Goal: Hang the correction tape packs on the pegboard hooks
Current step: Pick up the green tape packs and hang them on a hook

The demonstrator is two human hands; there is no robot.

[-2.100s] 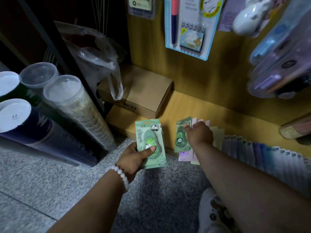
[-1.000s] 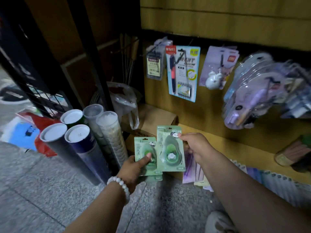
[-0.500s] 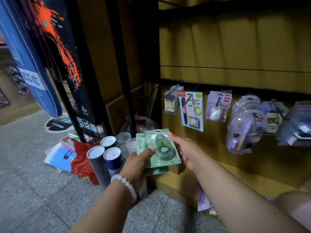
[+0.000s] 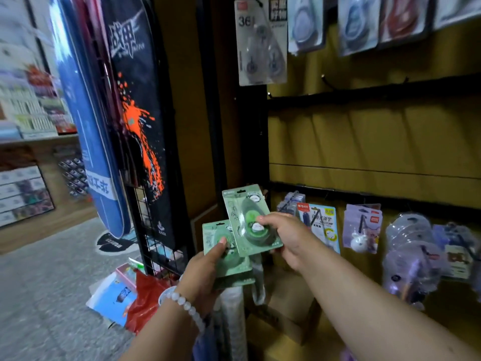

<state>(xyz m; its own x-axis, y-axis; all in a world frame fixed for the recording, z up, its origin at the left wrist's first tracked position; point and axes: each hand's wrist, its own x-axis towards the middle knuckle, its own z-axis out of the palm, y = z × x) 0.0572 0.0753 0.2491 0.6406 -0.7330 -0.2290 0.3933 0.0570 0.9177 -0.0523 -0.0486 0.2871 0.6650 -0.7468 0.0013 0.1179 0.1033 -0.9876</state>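
My right hand (image 4: 287, 237) grips a green correction tape pack (image 4: 244, 212) by its lower right, tilted with its top to the upper left. My left hand (image 4: 201, 272), with a white bead bracelet, holds a second green correction tape pack (image 4: 212, 238) lower and to the left, thumb pressed on its front; more green card shows beneath it. Both packs are in front of the yellow pegboard wall (image 4: 364, 136). Bare black hooks (image 4: 326, 80) stick out of the upper dark rail, above and right of the packs.
Grey and coloured tape packs (image 4: 261, 45) hang along the top. Pen and eraser packs (image 4: 322, 225) hang on the lower rail beside my right hand. A black wire rack (image 4: 145, 194) with a dark banner stands left. A cardboard box (image 4: 289, 308) and red bag (image 4: 145, 298) lie below.
The view has risen from the floor-level shelf to the upper pegboard rails. Both hands came up with their packs; the right pack has lifted above and apart from the left one.
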